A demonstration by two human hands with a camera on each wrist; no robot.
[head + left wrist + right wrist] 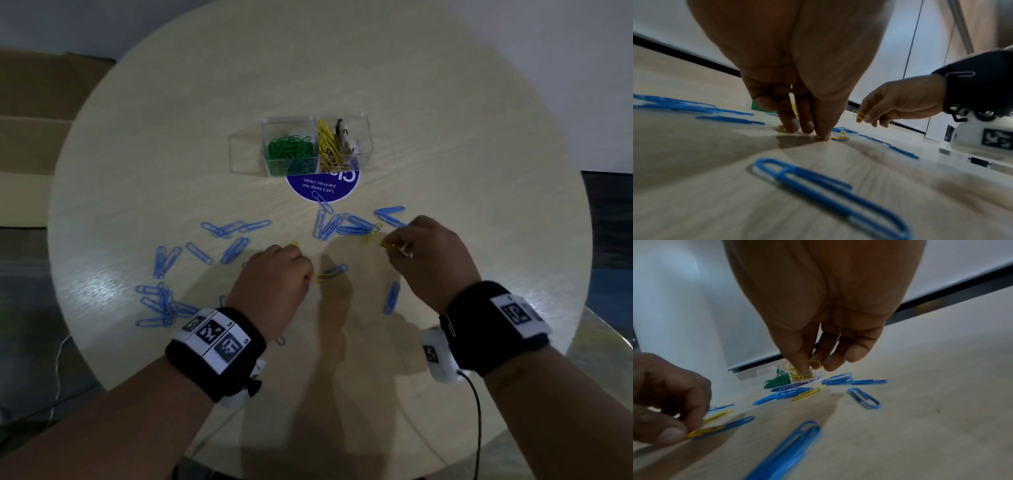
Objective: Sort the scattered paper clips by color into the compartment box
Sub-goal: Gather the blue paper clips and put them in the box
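A clear compartment box (363, 137) stands mid-table, with green clips (291, 149) in its left cell and yellow clips (329, 144) in its right one. Blue paper clips (233, 248) lie scattered in front of it. My right hand (394, 245) hovers above the table and pinches a yellow clip (815, 364) between thumb and fingers. My left hand (306, 270) is down on the table, its thumb and finger pinching another yellow clip (705, 431) that lies beside a blue one (337, 270). One more yellow clip (808, 392) lies among the blue ones near the box.
A round purple sticker (322, 190) lies under the box's front edge, and the box's clear lid (245, 152) stands open to its left. A large blue clip (818, 183) lies just behind my left hand. Cardboard (34, 120) sits beyond the table's left edge.
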